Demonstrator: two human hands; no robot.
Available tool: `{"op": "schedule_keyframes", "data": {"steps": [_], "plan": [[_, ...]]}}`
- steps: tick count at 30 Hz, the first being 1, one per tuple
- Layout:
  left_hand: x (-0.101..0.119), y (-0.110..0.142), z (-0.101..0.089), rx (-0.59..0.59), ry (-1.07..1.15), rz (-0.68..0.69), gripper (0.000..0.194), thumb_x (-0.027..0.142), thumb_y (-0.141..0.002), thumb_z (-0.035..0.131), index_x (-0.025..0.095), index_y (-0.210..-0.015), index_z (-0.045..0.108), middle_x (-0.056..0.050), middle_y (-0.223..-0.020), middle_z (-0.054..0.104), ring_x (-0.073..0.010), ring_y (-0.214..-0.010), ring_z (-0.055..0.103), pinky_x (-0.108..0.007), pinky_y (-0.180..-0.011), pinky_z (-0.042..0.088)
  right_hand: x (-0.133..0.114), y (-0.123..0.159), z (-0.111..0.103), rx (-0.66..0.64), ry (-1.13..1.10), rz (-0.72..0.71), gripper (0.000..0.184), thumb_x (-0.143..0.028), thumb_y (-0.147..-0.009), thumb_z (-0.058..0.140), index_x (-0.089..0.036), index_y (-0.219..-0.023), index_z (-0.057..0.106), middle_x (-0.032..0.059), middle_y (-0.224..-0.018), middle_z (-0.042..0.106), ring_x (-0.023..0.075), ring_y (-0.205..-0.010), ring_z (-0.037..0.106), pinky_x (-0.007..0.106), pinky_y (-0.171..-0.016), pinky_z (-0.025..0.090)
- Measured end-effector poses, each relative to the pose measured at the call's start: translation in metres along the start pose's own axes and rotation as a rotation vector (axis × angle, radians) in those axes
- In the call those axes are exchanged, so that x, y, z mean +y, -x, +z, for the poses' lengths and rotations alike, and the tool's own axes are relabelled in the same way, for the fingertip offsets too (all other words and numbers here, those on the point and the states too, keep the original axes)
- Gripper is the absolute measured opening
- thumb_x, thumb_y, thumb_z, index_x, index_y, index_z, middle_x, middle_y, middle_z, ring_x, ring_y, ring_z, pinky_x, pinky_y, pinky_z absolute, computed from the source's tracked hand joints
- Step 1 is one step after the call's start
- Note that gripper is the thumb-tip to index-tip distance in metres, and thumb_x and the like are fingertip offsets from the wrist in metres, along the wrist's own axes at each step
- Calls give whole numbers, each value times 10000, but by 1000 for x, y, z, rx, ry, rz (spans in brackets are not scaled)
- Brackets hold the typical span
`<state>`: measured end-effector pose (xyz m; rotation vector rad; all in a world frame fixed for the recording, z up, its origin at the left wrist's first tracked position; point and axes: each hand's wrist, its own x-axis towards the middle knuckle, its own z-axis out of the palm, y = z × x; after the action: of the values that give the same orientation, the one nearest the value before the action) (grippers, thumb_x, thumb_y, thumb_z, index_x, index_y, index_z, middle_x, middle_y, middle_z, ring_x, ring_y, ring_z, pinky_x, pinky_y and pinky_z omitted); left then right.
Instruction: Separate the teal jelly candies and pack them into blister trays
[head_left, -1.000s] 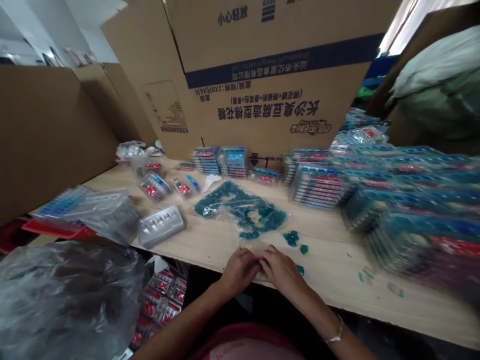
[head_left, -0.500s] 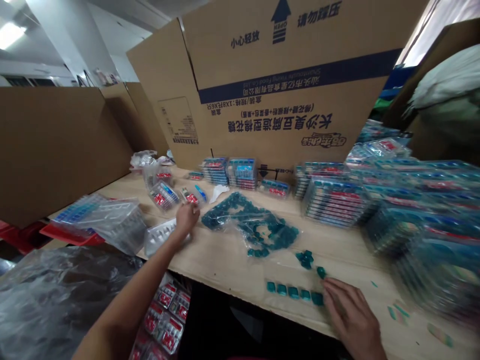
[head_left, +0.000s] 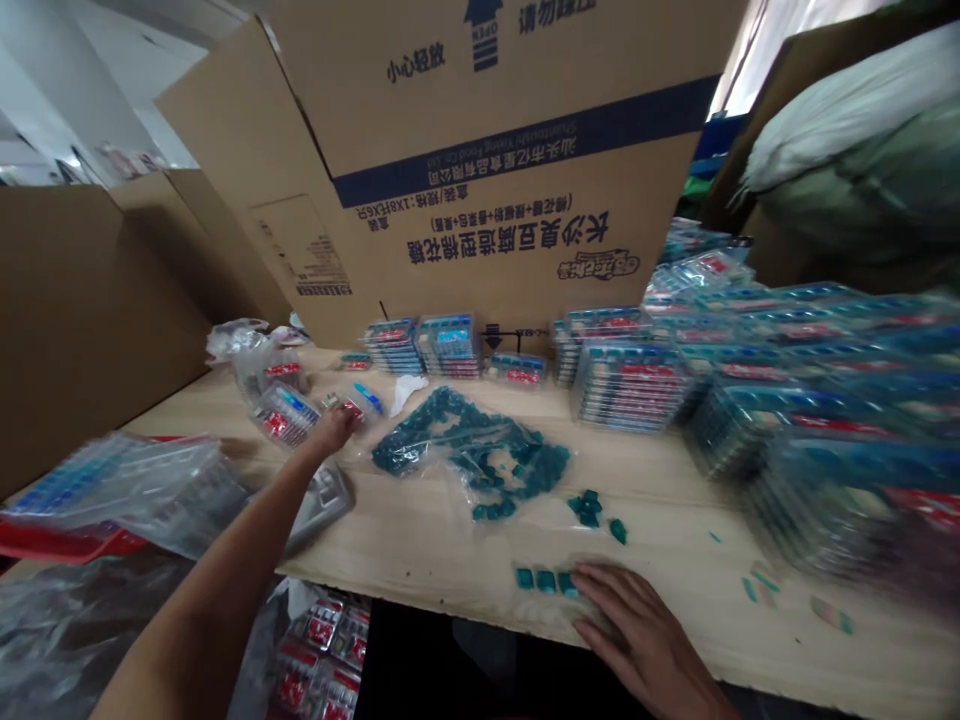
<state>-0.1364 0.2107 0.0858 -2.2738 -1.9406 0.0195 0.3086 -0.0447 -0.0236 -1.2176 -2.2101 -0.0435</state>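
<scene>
My left hand (head_left: 334, 428) reaches across the far side of the wooden table (head_left: 675, 560), close to small blister packs (head_left: 352, 402) with red labels; whether it holds one is unclear. My right hand (head_left: 630, 625) lies spread at the front edge, on a clear film strip (head_left: 544, 590) with a row of teal pieces. Its fingers hide the row's right end. A clear bag of teal pieces (head_left: 472, 450) lies mid-table, and a small loose teal cluster (head_left: 589, 508) sits near it. My left forearm partly covers a silver blister tray (head_left: 326, 500).
Stacked blister packs (head_left: 630, 385) pile up along the right side of the table. A large cardboard box flap (head_left: 480, 150) rises behind it. A red tray with clear plastic (head_left: 112, 495) sits at left, and red-labelled packs (head_left: 322, 640) lie below the table edge.
Since a second ago my hands have separated: the left has gone to the far-left packs, the right to the front-edge strip. That right hand has since slid left over the row of teal pieces.
</scene>
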Motion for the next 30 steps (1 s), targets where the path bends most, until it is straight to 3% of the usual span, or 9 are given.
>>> {"op": "schedule_keyframes", "data": {"steps": [8,12,14,17,20,22,24,27,30], "plan": [[11,17,-23,70,-93,113,210,213,-849,380,123,-901,562,-179,-1003,602,-298,-978,531,-391,-799,399,6,28,-24,-27,57,86,385,-363,-867,559,-237,-1231,549,93,-1185,633,243,-1060,602,404,-863,509],[39,33,-48,233,-232,250,300,263,-888,310,124,-929,571,-131,-972,616,-277,-970,543,-388,-814,389,19,26,-37,-32,66,167,336,-316,-900,517,-218,-1218,561,103,-1226,608,241,-1147,549,433,-936,467],[63,58,-56,327,-297,297,386,292,-919,232,129,-943,581,-111,-922,622,-269,-927,553,-394,-802,388,29,19,-39,-31,69,192,331,-305,-904,511,-214,-1218,563,106,-1236,600,237,-1172,530,438,-957,452],[115,124,-54,373,-224,326,293,282,-885,346,151,-842,605,-117,-837,626,-272,-814,563,-396,-732,401,45,9,-38,-19,87,213,326,-296,-914,484,-187,-1209,569,125,-1241,590,243,-1185,517,446,-961,445],[179,198,-30,272,3,425,171,159,-805,449,190,-716,592,-98,-731,610,-248,-701,549,-379,-648,400,47,0,-36,12,111,234,313,-303,-915,461,-173,-1166,596,141,-1239,584,266,-1179,515,467,-946,443],[224,230,-9,269,201,459,153,111,-773,473,191,-730,595,-96,-728,609,-246,-705,554,-386,-667,415,37,-6,-38,42,85,239,290,-288,-916,445,-185,-1121,622,135,-1203,604,267,-1137,540,467,-929,448],[267,242,7,269,383,493,123,110,-754,501,174,-772,604,-116,-780,624,-262,-753,571,-398,-695,432,19,-14,-40,53,-14,230,270,-255,-921,424,-197,-1069,643,113,-1106,646,238,-1046,587,418,-884,477],[316,230,12,134,519,510,115,108,-774,510,148,-800,614,-129,-789,631,-274,-775,584,-400,-692,441,-8,-26,-40,-2,-192,192,254,-221,-926,415,-208,-1008,655,75,-969,676,195,-938,618,338,-816,505],[327,213,2,70,555,537,148,197,-797,563,128,-912,624,-143,-875,641,-284,-819,582,-410,-710,444,-18,-32,-36,-96,-222,159,246,-184,-918,418,-211,-957,660,67,-996,673,194,-954,608,356,-845,488]]}}
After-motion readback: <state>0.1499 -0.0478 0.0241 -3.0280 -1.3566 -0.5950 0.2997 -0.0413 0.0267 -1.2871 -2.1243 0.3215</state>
